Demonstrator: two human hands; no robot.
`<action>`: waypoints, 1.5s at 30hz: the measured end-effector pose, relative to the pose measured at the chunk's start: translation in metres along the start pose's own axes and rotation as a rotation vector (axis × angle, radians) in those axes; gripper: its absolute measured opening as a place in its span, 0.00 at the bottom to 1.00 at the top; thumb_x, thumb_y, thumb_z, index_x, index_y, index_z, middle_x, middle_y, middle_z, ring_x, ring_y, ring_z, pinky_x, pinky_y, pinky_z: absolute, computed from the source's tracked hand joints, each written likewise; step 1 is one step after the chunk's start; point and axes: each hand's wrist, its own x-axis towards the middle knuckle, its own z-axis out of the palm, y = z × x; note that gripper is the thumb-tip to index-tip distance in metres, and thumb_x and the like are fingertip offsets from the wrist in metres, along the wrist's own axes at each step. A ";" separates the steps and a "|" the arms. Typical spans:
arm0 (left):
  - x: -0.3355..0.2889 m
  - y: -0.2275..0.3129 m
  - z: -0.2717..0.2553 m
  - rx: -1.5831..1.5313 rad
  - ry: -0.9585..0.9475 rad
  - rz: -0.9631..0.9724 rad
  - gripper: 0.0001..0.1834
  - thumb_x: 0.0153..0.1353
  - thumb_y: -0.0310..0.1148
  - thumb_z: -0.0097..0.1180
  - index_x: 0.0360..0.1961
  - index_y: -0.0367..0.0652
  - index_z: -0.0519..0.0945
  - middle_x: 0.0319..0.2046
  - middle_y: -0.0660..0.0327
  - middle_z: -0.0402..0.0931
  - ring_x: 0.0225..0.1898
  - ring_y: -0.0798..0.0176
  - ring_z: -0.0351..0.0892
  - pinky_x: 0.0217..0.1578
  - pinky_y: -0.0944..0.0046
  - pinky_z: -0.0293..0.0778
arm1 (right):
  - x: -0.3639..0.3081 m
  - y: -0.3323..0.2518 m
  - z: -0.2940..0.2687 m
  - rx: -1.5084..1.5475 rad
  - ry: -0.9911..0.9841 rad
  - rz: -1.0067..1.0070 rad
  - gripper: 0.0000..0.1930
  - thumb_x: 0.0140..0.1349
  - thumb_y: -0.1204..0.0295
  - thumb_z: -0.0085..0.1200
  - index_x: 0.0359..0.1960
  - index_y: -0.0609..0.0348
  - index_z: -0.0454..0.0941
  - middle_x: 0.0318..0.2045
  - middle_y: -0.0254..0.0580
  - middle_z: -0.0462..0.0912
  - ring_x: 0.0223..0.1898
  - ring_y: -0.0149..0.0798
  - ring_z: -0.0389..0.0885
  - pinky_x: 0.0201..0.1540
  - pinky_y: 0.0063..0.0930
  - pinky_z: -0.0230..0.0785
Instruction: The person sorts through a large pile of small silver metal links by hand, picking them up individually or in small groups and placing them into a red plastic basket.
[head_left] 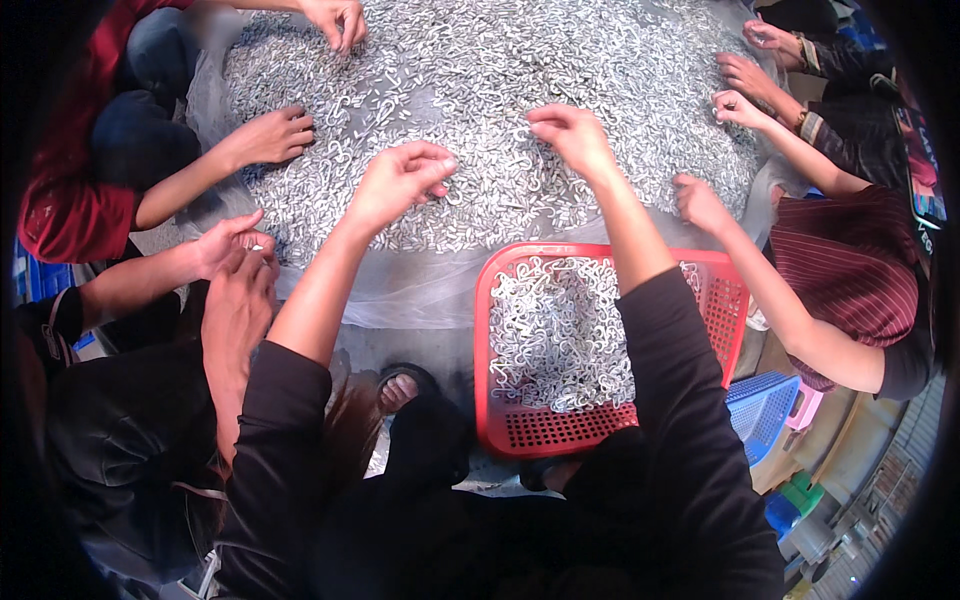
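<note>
Small silvery-white pieces (480, 75), some straight and some curled like dried little fish, lie thickly spread over a pale mesh sheet (390, 295). Above the near part of this spread hovers my left hand (402, 185), thumb and fingers closed together. A pale spot shows at its fingertips, too small to name. My right hand (575, 138) is farther out over the pieces, its fingers pinched; what they hold, if anything, is hidden. Under my right forearm stands a red plastic basket (520, 432), holding many curled white pieces (555, 325).
Co-workers' hands reach over the spread: one hand (272, 135) at left, another (340, 22) at far left, several at right. Clasped hands (240, 260) are close to my left forearm. A blue basket (760, 410) and a pink stool (805, 408) stand at lower right.
</note>
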 end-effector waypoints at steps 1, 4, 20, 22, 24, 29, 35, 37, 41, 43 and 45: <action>0.000 -0.001 -0.005 -0.219 -0.043 -0.108 0.15 0.58 0.38 0.52 0.41 0.39 0.75 0.33 0.60 0.78 0.30 0.69 0.77 0.31 0.69 0.73 | -0.009 -0.005 -0.009 0.225 -0.024 0.164 0.11 0.53 0.71 0.50 0.37 0.57 0.78 0.32 0.39 0.80 0.35 0.34 0.78 0.35 0.26 0.70; -0.001 -0.007 -0.011 -0.517 -0.122 -0.108 0.15 0.60 0.38 0.47 0.42 0.39 0.72 0.39 0.58 0.75 0.35 0.66 0.77 0.31 0.72 0.72 | -0.024 0.005 -0.028 0.872 -0.032 0.365 0.14 0.56 0.68 0.48 0.41 0.63 0.71 0.33 0.39 0.75 0.31 0.32 0.77 0.31 0.22 0.71; 0.058 0.002 0.072 0.644 0.157 0.332 0.09 0.48 0.39 0.57 0.27 0.46 0.79 0.21 0.59 0.76 0.26 0.56 0.76 0.30 0.58 0.70 | -0.045 0.013 -0.026 0.831 -0.032 0.422 0.06 0.51 0.72 0.56 0.29 0.59 0.76 0.23 0.33 0.75 0.26 0.29 0.76 0.27 0.19 0.66; 0.055 -0.002 0.063 0.635 0.133 0.254 0.10 0.48 0.39 0.57 0.27 0.45 0.79 0.21 0.59 0.75 0.26 0.56 0.76 0.29 0.59 0.70 | -0.051 0.022 -0.032 1.098 -0.085 0.340 0.06 0.51 0.74 0.55 0.30 0.58 0.73 0.28 0.37 0.75 0.29 0.31 0.76 0.29 0.20 0.67; 0.052 -0.002 0.063 0.638 0.143 0.268 0.12 0.47 0.40 0.58 0.29 0.44 0.78 0.22 0.58 0.75 0.26 0.56 0.75 0.29 0.59 0.70 | -0.052 0.030 -0.032 1.001 -0.114 0.370 0.06 0.50 0.75 0.54 0.29 0.58 0.72 0.28 0.38 0.75 0.29 0.32 0.76 0.29 0.20 0.68; 0.056 0.002 0.082 0.829 0.195 0.376 0.13 0.47 0.43 0.59 0.29 0.45 0.78 0.25 0.58 0.76 0.31 0.55 0.76 0.32 0.56 0.71 | -0.039 0.026 -0.007 0.281 -0.264 0.585 0.06 0.49 0.71 0.58 0.23 0.57 0.73 0.16 0.30 0.72 0.18 0.27 0.71 0.19 0.20 0.63; 0.057 0.014 0.065 0.599 0.114 0.186 0.14 0.49 0.43 0.58 0.28 0.44 0.79 0.24 0.55 0.77 0.28 0.58 0.77 0.32 0.61 0.71 | -0.036 0.034 0.015 0.101 -0.079 0.444 0.10 0.42 0.68 0.64 0.19 0.59 0.76 0.15 0.35 0.76 0.14 0.27 0.70 0.18 0.25 0.64; 0.048 0.013 0.041 0.559 0.133 0.232 0.16 0.49 0.44 0.59 0.30 0.41 0.80 0.22 0.56 0.78 0.24 0.65 0.75 0.29 0.67 0.70 | -0.042 0.016 0.000 0.123 -0.122 0.409 0.10 0.44 0.69 0.63 0.19 0.59 0.75 0.14 0.33 0.75 0.14 0.25 0.69 0.17 0.21 0.62; 0.027 0.016 0.018 0.016 -0.056 -0.021 0.12 0.53 0.36 0.53 0.33 0.39 0.78 0.24 0.59 0.77 0.24 0.69 0.75 0.26 0.72 0.70 | -0.058 0.000 -0.031 0.784 -0.403 0.394 0.04 0.52 0.75 0.53 0.29 0.56 0.72 0.31 0.38 0.76 0.33 0.29 0.76 0.29 0.19 0.67; 0.015 0.012 0.010 -0.360 -0.144 -0.088 0.12 0.56 0.34 0.50 0.37 0.37 0.76 0.28 0.59 0.76 0.25 0.69 0.74 0.25 0.74 0.70 | -0.063 -0.001 -0.038 0.847 -0.487 0.321 0.07 0.51 0.77 0.50 0.33 0.57 0.70 0.36 0.40 0.75 0.38 0.34 0.77 0.33 0.21 0.69; 0.004 0.007 0.005 -0.741 -0.212 -0.140 0.13 0.57 0.32 0.46 0.39 0.36 0.74 0.32 0.59 0.75 0.26 0.69 0.74 0.25 0.75 0.71 | -0.064 -0.001 -0.036 0.841 -0.527 0.312 0.08 0.51 0.78 0.48 0.35 0.57 0.70 0.36 0.40 0.75 0.36 0.33 0.76 0.32 0.20 0.68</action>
